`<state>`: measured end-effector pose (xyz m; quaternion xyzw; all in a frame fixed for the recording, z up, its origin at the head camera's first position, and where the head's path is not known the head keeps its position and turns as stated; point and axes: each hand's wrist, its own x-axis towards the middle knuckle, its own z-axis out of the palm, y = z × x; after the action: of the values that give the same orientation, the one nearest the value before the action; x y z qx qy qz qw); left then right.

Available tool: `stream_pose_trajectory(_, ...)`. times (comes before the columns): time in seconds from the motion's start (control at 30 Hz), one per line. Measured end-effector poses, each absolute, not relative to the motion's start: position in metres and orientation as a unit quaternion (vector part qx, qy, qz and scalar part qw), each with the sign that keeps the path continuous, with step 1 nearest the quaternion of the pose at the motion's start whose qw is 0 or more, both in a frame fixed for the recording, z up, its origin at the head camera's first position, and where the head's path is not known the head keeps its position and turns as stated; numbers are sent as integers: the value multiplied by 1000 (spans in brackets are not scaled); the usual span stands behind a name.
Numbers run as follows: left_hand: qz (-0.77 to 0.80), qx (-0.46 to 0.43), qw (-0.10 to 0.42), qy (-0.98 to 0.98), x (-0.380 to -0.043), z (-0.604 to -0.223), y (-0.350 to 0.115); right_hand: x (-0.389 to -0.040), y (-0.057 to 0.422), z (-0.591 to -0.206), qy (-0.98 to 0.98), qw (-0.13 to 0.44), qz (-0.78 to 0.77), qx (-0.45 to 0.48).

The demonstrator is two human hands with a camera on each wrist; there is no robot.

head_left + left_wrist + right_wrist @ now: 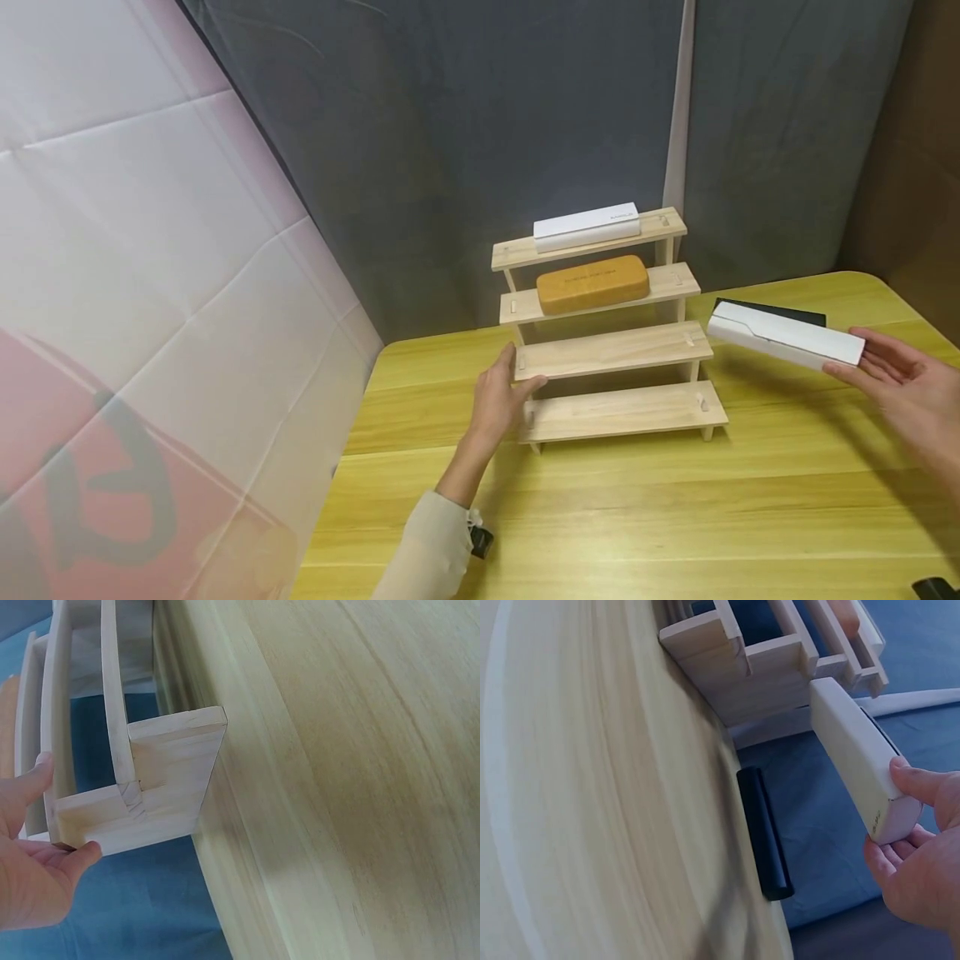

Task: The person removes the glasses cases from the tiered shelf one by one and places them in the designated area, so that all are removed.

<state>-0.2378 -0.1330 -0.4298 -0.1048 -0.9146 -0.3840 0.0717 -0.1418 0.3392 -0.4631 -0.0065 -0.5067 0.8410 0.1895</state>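
Note:
A four-tier wooden display stand [611, 350] stands on the table. My left hand [495, 396] grips the left end of its second tier from the bottom; in the left wrist view the thumb [37, 776] lies at the board and the fingers are at the side panel. To the right of the stand, my right hand [911, 379] holds a white glasses case [787, 333] by one end, raised over the table. In the right wrist view the thumb [919, 780] is on one side of the case and fingertips are under its end.
A white case [585, 229] lies on the top tier and a tan-orange case [592, 286] on the tier below. Behind the held case, a black case [763, 832] lies near the table's back edge. Grey cloth [450, 167] hangs behind; a white panel [187, 225] stands left.

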Motion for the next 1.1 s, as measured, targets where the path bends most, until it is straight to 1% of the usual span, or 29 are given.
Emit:
stream_pose_trajectory(0.07,-384,-106,73,-914,-238,-430,-133,-143,341,-466,-519,194,832,-11)
stream_pose_trajectory(0.2,-382,-108,77,-915,-238,-429,-133,-145,345,-471,-562,183,806,-39)
stream_pose_trajectory(0.43,-384,-107,74,-914,-237,-429,-133,-149,353,-483,-710,178,677,-69)
stream_pose_trajectory(0.57,-381,-104,71,-916,-237,-428,-132,-150,356,-491,-755,169,629,-83)
stream_pose_trajectory(0.7,-378,-102,69,-918,-237,-429,-133,-152,359,-499,-757,157,628,-86)
stream_pose_trajectory(1.1,-373,-108,69,-919,-237,-428,-133,-157,366,-511,-757,145,630,-90)
